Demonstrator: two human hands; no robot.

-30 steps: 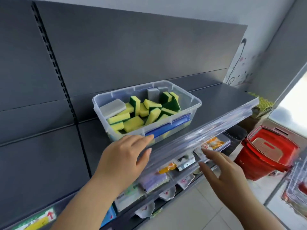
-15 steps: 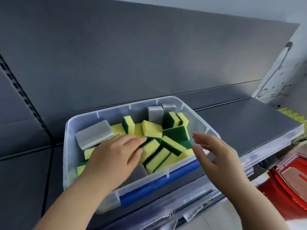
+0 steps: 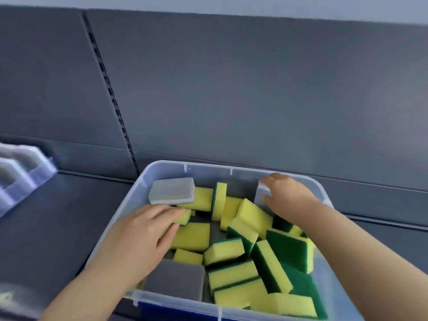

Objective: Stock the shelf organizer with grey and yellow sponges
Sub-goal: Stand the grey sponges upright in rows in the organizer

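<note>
Bin [image 3: 148, 172], lower centre: your hands newly inside, left hand [image 3: 143, 237] pinching yellow sponge [image 3: 184, 217], right hand [image 3: 289, 198] gripping grey sponge [image 3: 260, 193]; picking begun

We're looking at a dark grey shelf [image 3: 69, 216] backed by matching grey panels [image 3: 254, 89], a slotted upright strip [image 3: 110, 91] running down between them, a pale wall [image 3: 208, 3] showing just above, and a clear plastic tub [image 3: 208, 167] sitting on the shelf with a blue strip [image 3: 176, 310] along its near edge.

tub [image 3: 208, 167] on shelf [image 3: 69, 216] | sponges [image 3: 222, 251] inside tub | organizer [image 3: 20, 172], blurred, seemingly far left on shelf | back panel [image 3: 231, 89] behind
</note>
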